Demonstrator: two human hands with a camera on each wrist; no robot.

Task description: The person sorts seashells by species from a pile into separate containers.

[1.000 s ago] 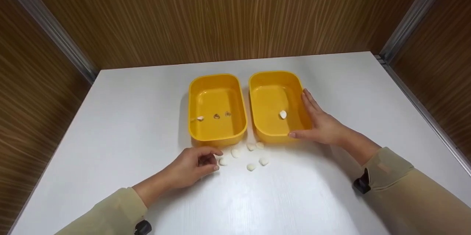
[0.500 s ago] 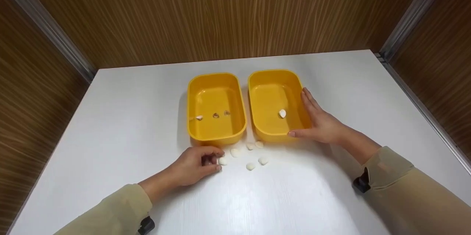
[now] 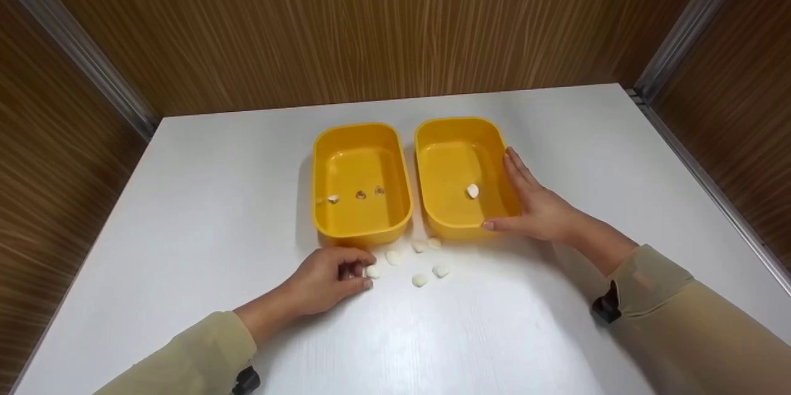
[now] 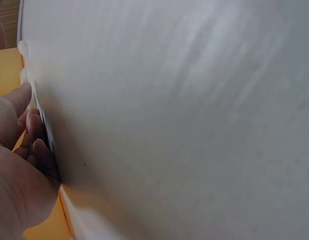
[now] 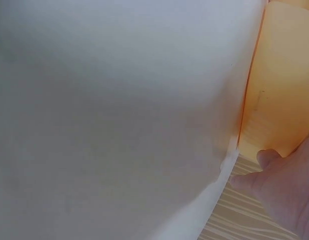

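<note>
Close to the table, the left hand has its thumb and index tips apart on either side of a white shell-like piece; whether they touch it is unclear. Several similar pieces lie to its right. The right hand rests against the right yellow box, straight fingers along its right wall and thumb at the front rim. One white piece is inside that box. In the left yellow box lie a pale piece and two brownish ones.
The white table is bounded by a wood-grain panel at the back and similar panels at both sides. The two boxes stand side by side with a narrow gap. Dark objects are at both sleeve cuffs.
The left hand has shifted slightly right, bringing its thumb nearer the closest white piece. The right hand keeps its place at the box. The whole view has shifted slightly.
</note>
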